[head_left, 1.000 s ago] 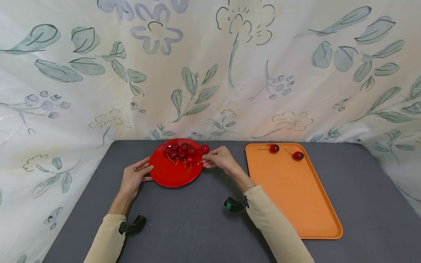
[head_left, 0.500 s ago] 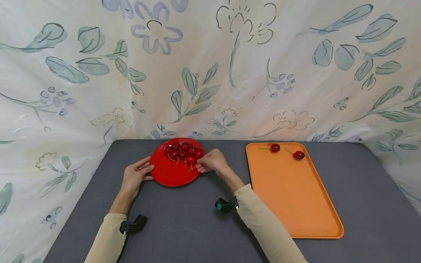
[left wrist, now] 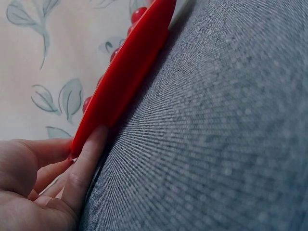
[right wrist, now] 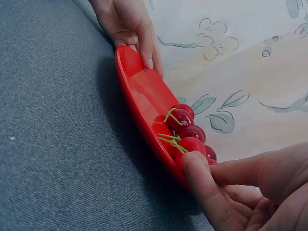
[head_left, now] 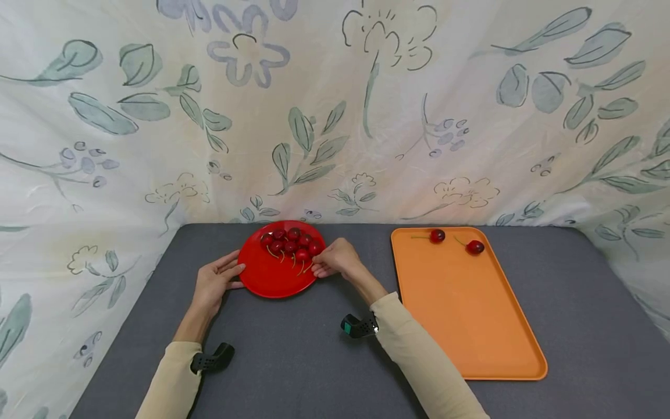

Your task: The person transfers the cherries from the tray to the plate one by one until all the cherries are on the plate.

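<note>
A round red plate point(head_left: 272, 279) carries several dark red cherries point(head_left: 290, 247) with green stems, bunched toward its far right side. My left hand point(head_left: 213, 280) grips the plate's left rim, thumb on top; in the left wrist view its fingers point(left wrist: 85, 163) reach under the edge. At the right rim, my right hand point(head_left: 339, 259) pinches a cherry point(head_left: 315, 248) by its stem between thumb and forefinger. That cherry sits against the others on the plate. Seen from the right wrist, the thumb and forefinger overlap part of the bunch point(right wrist: 191, 144) and hide the pinched stem.
To the right, an orange rectangular tray point(head_left: 471, 320) lies on the grey cloth-covered table point(head_left: 293, 361). Two stemmed cherries, one near the back edge point(head_left: 437, 236) and one by the far right corner point(head_left: 474, 247), rest in it. A floral curtain point(head_left: 324, 174) hangs behind the table.
My right hand has moved left and slightly down, bringing its cherry from above the plate's right rim onto the plate beside the bunch. The left hand has stayed on the rim.
</note>
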Action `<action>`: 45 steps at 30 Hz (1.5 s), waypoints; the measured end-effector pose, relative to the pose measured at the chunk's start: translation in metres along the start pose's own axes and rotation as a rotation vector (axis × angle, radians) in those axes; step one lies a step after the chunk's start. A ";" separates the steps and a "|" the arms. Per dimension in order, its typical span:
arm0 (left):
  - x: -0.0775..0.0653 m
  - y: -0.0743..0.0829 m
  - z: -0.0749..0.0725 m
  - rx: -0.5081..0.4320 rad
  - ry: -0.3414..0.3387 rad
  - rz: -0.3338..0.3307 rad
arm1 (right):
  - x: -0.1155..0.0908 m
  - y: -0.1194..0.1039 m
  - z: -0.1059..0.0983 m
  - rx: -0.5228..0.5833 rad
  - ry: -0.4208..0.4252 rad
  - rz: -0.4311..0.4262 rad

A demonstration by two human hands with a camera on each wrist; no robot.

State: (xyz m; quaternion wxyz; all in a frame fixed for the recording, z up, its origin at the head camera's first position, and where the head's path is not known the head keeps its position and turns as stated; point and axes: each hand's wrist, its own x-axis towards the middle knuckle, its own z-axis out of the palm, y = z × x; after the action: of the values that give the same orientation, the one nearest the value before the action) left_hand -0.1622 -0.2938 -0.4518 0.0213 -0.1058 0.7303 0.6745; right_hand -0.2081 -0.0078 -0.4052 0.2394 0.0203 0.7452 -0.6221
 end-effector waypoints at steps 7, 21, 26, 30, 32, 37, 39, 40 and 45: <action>0.000 0.001 0.001 0.010 0.004 -0.008 | -0.007 -0.002 -0.008 -0.034 0.006 -0.031; 0.001 -0.001 0.000 0.013 0.009 -0.005 | -0.025 -0.014 -0.077 -0.143 0.132 -0.231; 0.002 -0.002 -0.001 0.019 0.009 0.000 | -0.032 -0.024 -0.133 -0.393 0.174 -0.290; 0.003 -0.002 -0.001 0.032 0.005 0.006 | -0.040 -0.026 -0.181 -0.594 0.179 -0.265; 0.003 -0.002 -0.001 0.032 0.005 0.004 | -0.042 -0.025 -0.200 -0.672 0.202 -0.241; 0.004 0.000 0.000 0.031 0.009 0.005 | -0.042 -0.013 -0.240 -0.819 0.274 -0.210; 0.004 0.000 -0.001 0.028 0.005 0.008 | -0.042 -0.005 -0.252 -0.833 0.295 -0.188; 0.004 0.000 -0.001 0.024 0.007 0.007 | -0.041 -0.001 -0.259 -0.840 0.302 -0.177; 0.004 0.000 -0.001 0.010 0.004 0.002 | -0.037 0.018 -0.279 -0.840 0.301 -0.083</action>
State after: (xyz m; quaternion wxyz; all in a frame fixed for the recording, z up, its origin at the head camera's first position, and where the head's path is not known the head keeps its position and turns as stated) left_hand -0.1658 -0.2957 -0.4524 0.0197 -0.1062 0.7339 0.6707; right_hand -0.2622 0.2679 -0.3766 0.0904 -0.0183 0.9599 -0.2646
